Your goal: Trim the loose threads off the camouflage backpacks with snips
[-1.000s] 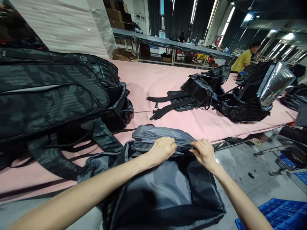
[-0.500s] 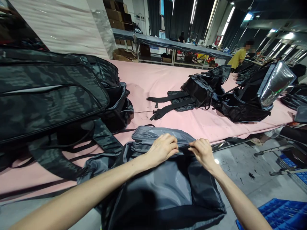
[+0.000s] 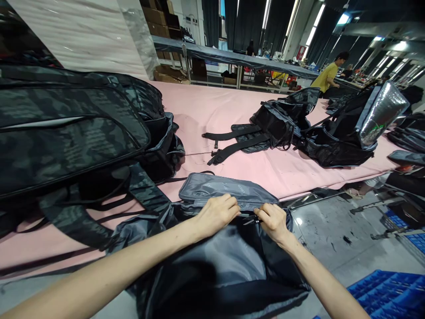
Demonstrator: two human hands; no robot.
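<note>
An open backpack [image 3: 229, 259] with a grey lining lies in front of me at the table's near edge, its flap [image 3: 229, 186] folded back. My left hand [image 3: 219, 212] is closed on the seam between flap and opening, with the fingertips pinching the fabric. Just to its right, my right hand [image 3: 274, 221] is closed around small thread snips [image 3: 251, 219]. Their blades point left, toward the left fingertips and close to the seam. The palm hides the handles of the snips.
A large camouflage backpack [image 3: 66, 137] stands at the left on the pink-covered table [image 3: 202, 104]. More backpacks [image 3: 275, 124] lie toward the right, one with a silver lining [image 3: 383, 113]. Blue crates [image 3: 392, 294] are on the floor at right. A person in yellow [image 3: 327, 77] works farther back.
My right hand has moved slightly down and left, and the blades of the snips now show. My left hand has shifted slightly left and down along the seam. The flap lies flatter.
</note>
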